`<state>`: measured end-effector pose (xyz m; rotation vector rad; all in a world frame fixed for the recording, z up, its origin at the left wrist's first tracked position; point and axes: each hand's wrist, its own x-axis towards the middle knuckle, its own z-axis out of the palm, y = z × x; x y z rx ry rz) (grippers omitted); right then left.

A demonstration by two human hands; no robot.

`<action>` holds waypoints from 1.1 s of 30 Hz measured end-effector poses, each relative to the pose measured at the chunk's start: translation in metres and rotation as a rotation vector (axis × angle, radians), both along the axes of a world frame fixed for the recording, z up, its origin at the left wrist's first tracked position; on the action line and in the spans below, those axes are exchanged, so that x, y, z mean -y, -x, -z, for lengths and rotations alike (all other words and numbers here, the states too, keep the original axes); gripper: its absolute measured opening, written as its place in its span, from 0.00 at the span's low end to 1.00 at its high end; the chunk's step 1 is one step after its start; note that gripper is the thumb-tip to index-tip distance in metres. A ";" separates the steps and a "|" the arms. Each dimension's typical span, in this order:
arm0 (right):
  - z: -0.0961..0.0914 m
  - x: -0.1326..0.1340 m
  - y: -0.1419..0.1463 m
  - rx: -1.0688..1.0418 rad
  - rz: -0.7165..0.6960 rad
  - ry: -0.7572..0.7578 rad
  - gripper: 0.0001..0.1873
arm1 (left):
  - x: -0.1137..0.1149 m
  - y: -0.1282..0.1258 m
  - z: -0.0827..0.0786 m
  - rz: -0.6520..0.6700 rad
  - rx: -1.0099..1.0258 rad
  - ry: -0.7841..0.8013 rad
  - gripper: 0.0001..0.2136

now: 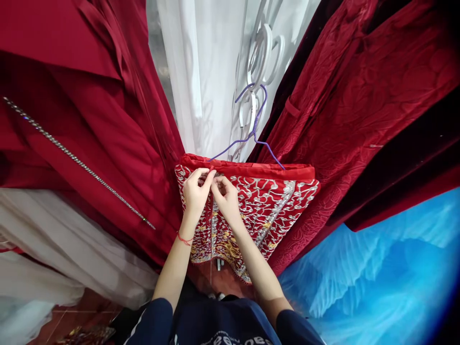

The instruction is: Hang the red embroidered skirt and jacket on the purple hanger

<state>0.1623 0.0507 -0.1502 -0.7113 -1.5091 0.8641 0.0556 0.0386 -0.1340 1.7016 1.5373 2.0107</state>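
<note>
A red skirt (247,194) with silver and gold embroidery hangs in front of me, its plain red waistband (251,169) folded over a purple wire hanger (256,122). At the left part of the waistband, my left hand (196,189) is closed in a pinch, with a bit of red fabric at the thumb and fingertip. My right hand (228,199) is closed just beside it, thumb and forefinger together just below the band. Whatever the right fingertips hold is too small to make out. The two hands' fingertips nearly meet.
White rings (264,57) carry the hanger's hook. A dark red gown (89,129) with a rhinestone strip hangs at left, and a patterned red garment (345,105) at right. White drapery (215,62) is behind. Blue ruffled fabric (391,273) lies lower right, pale fabric (79,249) lower left.
</note>
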 end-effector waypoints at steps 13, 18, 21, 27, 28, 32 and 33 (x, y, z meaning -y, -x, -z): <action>-0.022 -0.006 -0.023 -0.266 -0.290 0.306 0.11 | 0.011 0.016 -0.002 0.273 0.253 0.083 0.14; -0.029 -0.007 -0.035 0.012 -0.084 0.169 0.19 | 0.022 0.022 0.000 0.360 0.159 0.231 0.14; -0.036 -0.015 -0.046 0.292 -0.015 0.025 0.20 | 0.034 0.026 0.002 0.342 0.083 0.308 0.13; -0.054 -0.023 -0.064 0.593 -0.227 -0.059 0.11 | 0.053 0.042 0.004 0.534 -0.039 0.263 0.09; -0.055 -0.024 -0.066 0.595 -0.281 -0.051 0.11 | 0.053 0.045 0.004 0.558 -0.135 0.283 0.09; -0.052 -0.033 -0.075 0.467 -0.560 0.006 0.13 | 0.047 0.046 0.006 0.185 -0.305 0.246 0.10; -0.049 -0.035 -0.076 0.420 -0.620 0.020 0.14 | 0.043 0.042 0.007 -0.013 -0.235 0.125 0.10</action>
